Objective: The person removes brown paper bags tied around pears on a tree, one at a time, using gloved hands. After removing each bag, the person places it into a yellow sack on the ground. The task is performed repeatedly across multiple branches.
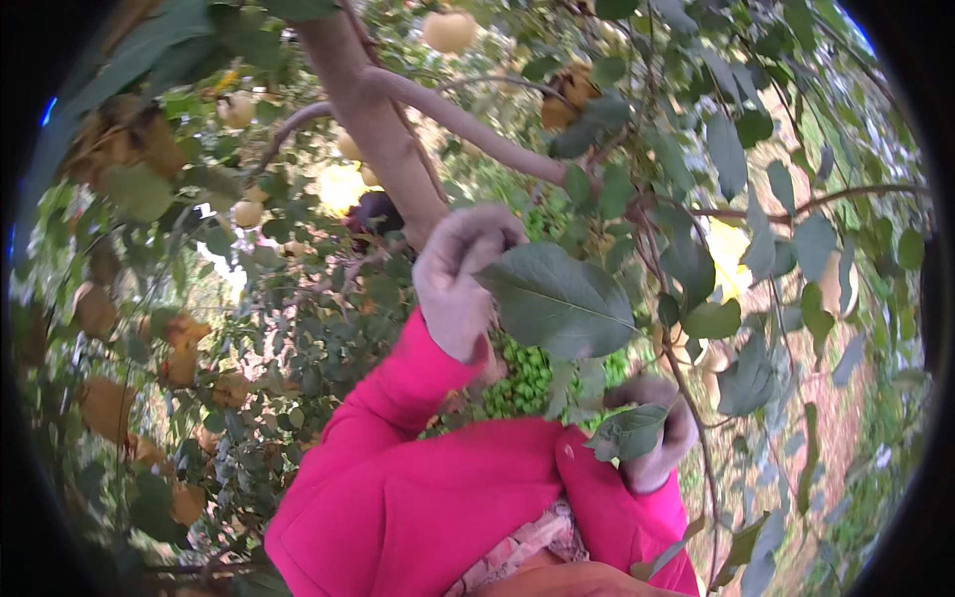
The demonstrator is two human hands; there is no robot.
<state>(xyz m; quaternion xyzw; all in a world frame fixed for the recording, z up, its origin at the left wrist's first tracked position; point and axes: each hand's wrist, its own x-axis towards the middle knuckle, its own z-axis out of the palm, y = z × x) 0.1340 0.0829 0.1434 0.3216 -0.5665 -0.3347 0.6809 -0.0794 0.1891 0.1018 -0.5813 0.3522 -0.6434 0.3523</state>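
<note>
My left hand (pixel 466 280), which seems to be in a pale glove, is raised beside the tree trunk (pixel 380 127) with its fingers curled. A large green leaf (pixel 563 302) overlaps its fingertips; whether they grip anything is unclear. Lower on the right, my right hand (pixel 668 436) is bent inward close to a thin hanging branch (pixel 690 395). A smaller leaf (pixel 630 433) covers part of it, hiding what may be in its fingers. Pale yellowish fruits (pixel 712 362) hang just above this hand, partly behind leaves. Bright pink sleeves (pixel 395 392) cover both arms.
A side branch (pixel 470 134) runs from the trunk toward the right, with leafy twigs below it. Another pale fruit (pixel 450 31) hangs at the top. Several brownish-orange leaf-like or paper-like pieces (pixel 108 407) hang at left. A dark rounded shape (pixel 379 213) shows behind the trunk.
</note>
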